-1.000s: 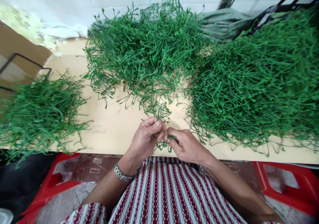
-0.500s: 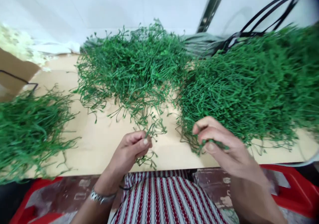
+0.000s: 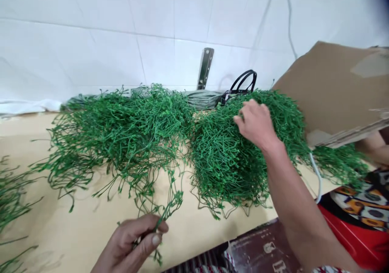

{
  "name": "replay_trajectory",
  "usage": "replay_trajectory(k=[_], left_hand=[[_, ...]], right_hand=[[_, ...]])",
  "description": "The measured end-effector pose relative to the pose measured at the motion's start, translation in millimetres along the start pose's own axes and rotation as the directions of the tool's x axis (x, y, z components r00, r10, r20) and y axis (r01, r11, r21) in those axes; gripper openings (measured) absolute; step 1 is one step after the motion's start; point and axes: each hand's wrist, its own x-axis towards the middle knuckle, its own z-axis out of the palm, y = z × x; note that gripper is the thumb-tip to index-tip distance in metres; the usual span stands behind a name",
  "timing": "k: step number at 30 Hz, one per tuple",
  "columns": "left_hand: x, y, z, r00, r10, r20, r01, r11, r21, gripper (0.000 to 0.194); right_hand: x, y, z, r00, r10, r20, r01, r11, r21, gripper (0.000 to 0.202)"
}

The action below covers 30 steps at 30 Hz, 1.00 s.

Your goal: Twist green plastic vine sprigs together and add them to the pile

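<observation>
My left hand (image 3: 136,238), near the front of the table, pinches a thin green stem sprig (image 3: 170,208) between thumb and fingers; its buds stick out above and below the fingertips. My right hand (image 3: 255,121) is over the top of the right-hand green pile (image 3: 225,155), fingers bent down toward the stems. Whether it grips any of them cannot be made out. A looser green pile (image 3: 121,131) lies at the middle left, its stray stems trailing toward my left hand.
A cardboard box (image 3: 340,86) stands at the right, with another person's arm (image 3: 375,147) beside it. Black handles (image 3: 244,80) rise behind the right pile. More stems (image 3: 12,200) lie at the left edge. A white cable (image 3: 316,175) hangs over the table edge.
The view has turned to the right, bringing the cardboard and the other person's arm into sight. My right hand has moved from the near edge of the right pile to its top. My left hand still holds stems.
</observation>
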Motion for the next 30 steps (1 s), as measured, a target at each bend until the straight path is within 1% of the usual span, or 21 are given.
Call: replay_trajectory(k=[1,2,3,5,7,9,13,16,17,18,19,20,21,22,23,24,25,26,27,28,30], left_hand=[[3,3,1.5,1.000,0.023,0.007,-0.023,0.999,-0.023,0.018],[7,6,3.2,0.998,0.040,0.047,-0.037,0.998,-0.055,0.018],[10,9,4.8,0.996,0.043,0.076,-0.036,0.995,-0.090,0.019],[16,14,7.7,0.992,0.043,0.118,-0.024,0.987,-0.159,0.021],[19,17,9.3,0.992,0.031,0.123,-0.004,0.977,-0.215,0.022],[19,19,9.5,0.990,0.031,0.139,0.007,0.965,-0.263,0.022],[19,18,7.4,0.988,0.018,0.156,0.037,0.938,-0.344,0.020],[20,12,5.9,0.979,0.000,0.204,0.090,0.898,-0.430,0.024],[20,9,5.6,0.975,-0.002,0.220,0.105,0.884,-0.456,0.026],[21,7,5.3,0.973,-0.005,0.230,0.117,0.871,-0.477,0.027],[22,5,5.0,0.972,-0.007,0.235,0.126,0.862,-0.492,0.027],[22,3,4.8,0.972,-0.008,0.236,0.129,0.853,-0.506,0.027],[23,2,4.6,0.971,-0.007,0.237,0.133,0.843,-0.521,0.027],[23,1,4.4,0.971,-0.004,0.239,0.136,0.832,-0.537,0.026],[23,0,4.2,0.969,-0.001,0.245,0.140,0.822,-0.551,0.026],[23,0,4.0,0.968,0.005,0.253,0.143,0.814,-0.563,0.025],[23,0,3.8,0.966,0.009,0.260,0.146,0.808,-0.571,0.026],[23,0,3.7,0.964,0.011,0.265,0.149,0.804,-0.575,0.026],[23,0,3.7,0.964,0.010,0.266,0.151,0.804,-0.575,0.027],[23,0,3.6,0.965,0.007,0.263,0.151,0.804,-0.575,0.028],[23,0,3.3,0.969,-0.004,0.247,0.149,0.808,-0.570,0.030]], right_hand=[[3,2,15,0.997,-0.004,0.083,0.003,1.000,0.007,0.027],[5,4,27,0.989,-0.005,0.146,0.003,1.000,0.016,0.029],[7,5,36,0.983,-0.005,0.183,0.000,1.000,0.029,0.032],[8,8,43,0.974,-0.019,0.226,0.005,0.998,0.064,0.036],[9,13,36,0.967,-0.045,0.250,0.020,0.995,0.102,0.038],[11,20,21,0.963,-0.074,0.258,0.039,0.990,0.138,0.040],[17,38,-7,0.966,-0.139,0.216,0.098,0.977,0.188,0.051],[20,51,-23,0.934,-0.225,0.279,0.168,0.962,0.213,0.061],[19,52,-29,0.922,-0.243,0.301,0.180,0.959,0.221,0.062],[16,49,-36,0.921,-0.251,0.298,0.187,0.956,0.226,0.059],[11,41,-43,0.933,-0.247,0.261,0.186,0.953,0.237,0.053],[5,28,-52,0.948,-0.249,0.201,0.193,0.946,0.259,0.046],[-3,11,-60,0.963,-0.252,0.099,0.212,0.929,0.303,0.038],[-12,-9,-67,0.964,-0.266,0.017,0.237,0.884,0.402,0.034],[-23,-32,-71,0.939,-0.344,-0.005,0.293,0.793,0.535,0.033],[-33,-54,-73,0.893,-0.443,-0.072,0.383,0.670,0.636,0.031],[-42,-75,-72,0.837,-0.540,-0.082,0.438,0.574,0.692,0.032],[-51,-94,-68,0.792,-0.603,-0.101,0.478,0.508,0.716,0.032],[-58,-108,-62,0.762,-0.639,-0.107,0.495,0.467,0.733,0.028],[-65,-119,-55,0.760,-0.638,-0.123,0.494,0.445,0.747,0.022],[-73,-129,-42,0.782,-0.606,-0.147,0.471,0.420,0.776,0.012]])
